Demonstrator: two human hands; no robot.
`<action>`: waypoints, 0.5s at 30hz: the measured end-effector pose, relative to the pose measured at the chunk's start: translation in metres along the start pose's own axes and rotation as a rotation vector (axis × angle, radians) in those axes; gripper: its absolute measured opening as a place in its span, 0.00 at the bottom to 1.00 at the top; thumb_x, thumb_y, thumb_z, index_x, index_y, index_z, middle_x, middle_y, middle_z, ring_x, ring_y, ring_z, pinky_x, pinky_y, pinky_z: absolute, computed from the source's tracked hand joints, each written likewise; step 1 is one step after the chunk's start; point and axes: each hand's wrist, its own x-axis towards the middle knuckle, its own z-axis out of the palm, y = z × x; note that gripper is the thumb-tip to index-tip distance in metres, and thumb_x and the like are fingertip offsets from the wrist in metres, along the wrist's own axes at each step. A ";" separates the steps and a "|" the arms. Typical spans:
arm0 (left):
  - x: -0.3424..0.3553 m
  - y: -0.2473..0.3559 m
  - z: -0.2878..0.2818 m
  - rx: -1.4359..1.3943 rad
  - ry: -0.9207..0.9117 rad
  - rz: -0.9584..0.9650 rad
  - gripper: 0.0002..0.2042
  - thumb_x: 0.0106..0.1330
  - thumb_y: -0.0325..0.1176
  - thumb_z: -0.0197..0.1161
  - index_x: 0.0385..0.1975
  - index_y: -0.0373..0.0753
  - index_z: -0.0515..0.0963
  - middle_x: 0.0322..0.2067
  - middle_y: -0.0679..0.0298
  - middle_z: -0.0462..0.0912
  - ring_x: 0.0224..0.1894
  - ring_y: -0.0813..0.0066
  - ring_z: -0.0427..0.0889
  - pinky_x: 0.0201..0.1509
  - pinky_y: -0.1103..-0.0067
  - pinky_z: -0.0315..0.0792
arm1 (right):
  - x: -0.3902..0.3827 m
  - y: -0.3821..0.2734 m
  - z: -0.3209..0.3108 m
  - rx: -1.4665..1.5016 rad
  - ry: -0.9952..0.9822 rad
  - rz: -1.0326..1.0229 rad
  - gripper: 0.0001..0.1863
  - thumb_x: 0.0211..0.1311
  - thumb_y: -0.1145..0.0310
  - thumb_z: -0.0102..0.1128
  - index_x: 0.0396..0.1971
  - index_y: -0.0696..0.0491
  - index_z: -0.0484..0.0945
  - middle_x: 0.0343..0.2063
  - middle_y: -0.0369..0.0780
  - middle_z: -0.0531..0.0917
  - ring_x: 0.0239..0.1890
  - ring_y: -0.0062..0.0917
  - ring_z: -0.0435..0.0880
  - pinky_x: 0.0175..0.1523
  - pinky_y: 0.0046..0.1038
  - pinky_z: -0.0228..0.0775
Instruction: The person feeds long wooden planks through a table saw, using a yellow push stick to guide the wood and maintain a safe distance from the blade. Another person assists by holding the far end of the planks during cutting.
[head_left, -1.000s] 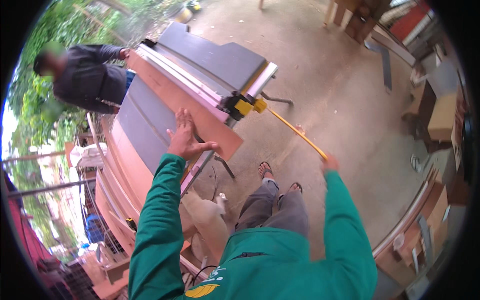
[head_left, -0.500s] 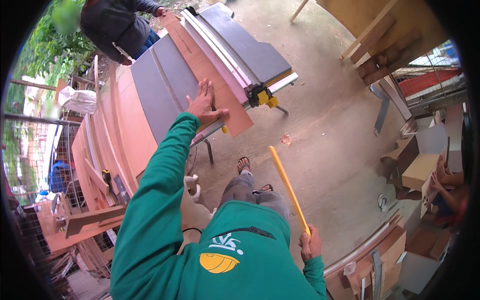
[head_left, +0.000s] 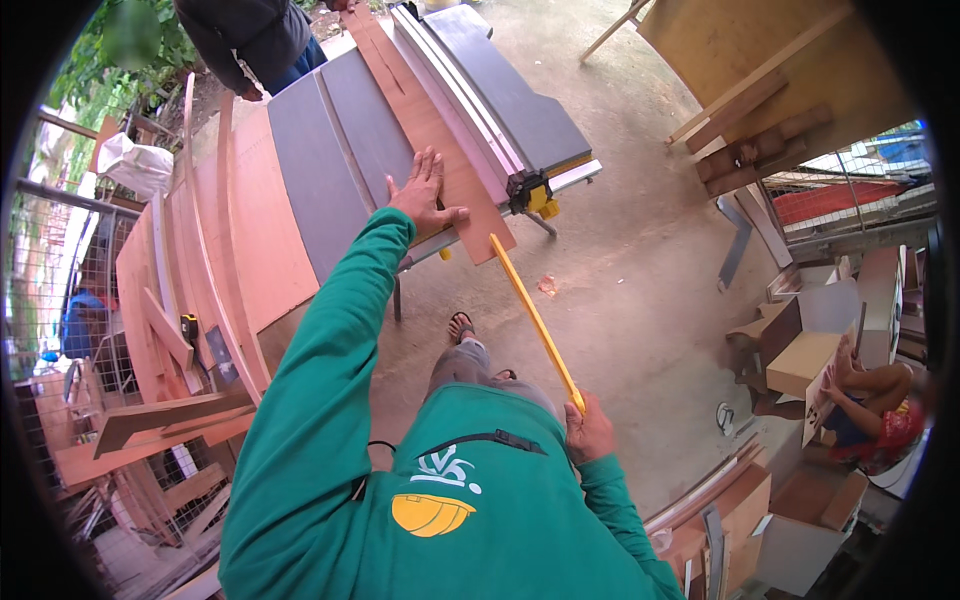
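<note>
A long reddish-brown board [head_left: 455, 175] lies lengthwise on the grey table saw [head_left: 370, 110], alongside the fence [head_left: 465, 95]. My left hand [head_left: 428, 195] rests flat on the board's near part, fingers stretched out and holding nothing. In my right hand [head_left: 590, 428], closed around its lower end, is a long yellow push stick [head_left: 535, 315]. The stick's far tip meets or overlaps the board's near end; actual contact cannot be made out. At the board's far end a co-worker in dark clothing [head_left: 265, 40] has a hand on it.
Long wooden sheets and strips [head_left: 250, 200] lie left of the saw, with a tape measure [head_left: 189, 326] among them. Planks lean on a tan panel [head_left: 800, 60] at the far right. Boxes [head_left: 805, 362] and a seated person [head_left: 870, 400] are at the right.
My right hand has moved up and left, bringing the push stick's tip to the board's near end. My left hand stays flat on the board. The whole view has shifted slightly.
</note>
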 end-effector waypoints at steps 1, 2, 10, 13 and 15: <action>0.000 -0.002 0.001 -0.005 0.006 0.010 0.67 0.58 0.78 0.66 0.86 0.44 0.37 0.87 0.60 0.29 0.88 0.59 0.29 0.80 0.31 0.31 | 0.001 0.004 0.003 -0.011 0.012 -0.012 0.22 0.81 0.53 0.58 0.60 0.54 0.76 0.43 0.55 0.85 0.43 0.57 0.86 0.45 0.48 0.79; 0.000 -0.003 0.000 -0.009 0.006 0.015 0.66 0.58 0.78 0.66 0.86 0.44 0.37 0.87 0.60 0.30 0.88 0.59 0.29 0.80 0.30 0.31 | 0.003 0.009 0.008 -0.017 0.024 -0.028 0.21 0.80 0.53 0.59 0.60 0.54 0.76 0.43 0.55 0.85 0.43 0.57 0.86 0.45 0.48 0.79; 0.000 -0.008 0.002 -0.021 0.032 0.050 0.65 0.61 0.78 0.63 0.86 0.42 0.37 0.87 0.59 0.31 0.88 0.58 0.30 0.80 0.29 0.32 | 0.023 0.021 0.002 -0.091 -0.024 -0.092 0.17 0.79 0.57 0.59 0.55 0.54 0.77 0.35 0.55 0.84 0.36 0.59 0.84 0.40 0.51 0.77; 0.000 -0.011 -0.002 -0.011 0.037 0.052 0.65 0.61 0.78 0.61 0.86 0.42 0.36 0.87 0.59 0.30 0.88 0.58 0.31 0.79 0.28 0.33 | 0.022 -0.001 -0.001 -0.138 -0.050 -0.078 0.16 0.79 0.57 0.60 0.52 0.54 0.77 0.31 0.54 0.84 0.33 0.59 0.84 0.37 0.52 0.77; 0.006 -0.017 0.000 0.003 0.046 0.066 0.65 0.62 0.79 0.60 0.86 0.42 0.36 0.87 0.59 0.30 0.88 0.57 0.31 0.79 0.27 0.34 | 0.020 -0.002 0.004 -0.126 -0.028 -0.099 0.15 0.78 0.57 0.60 0.51 0.53 0.77 0.29 0.53 0.84 0.31 0.59 0.84 0.36 0.52 0.76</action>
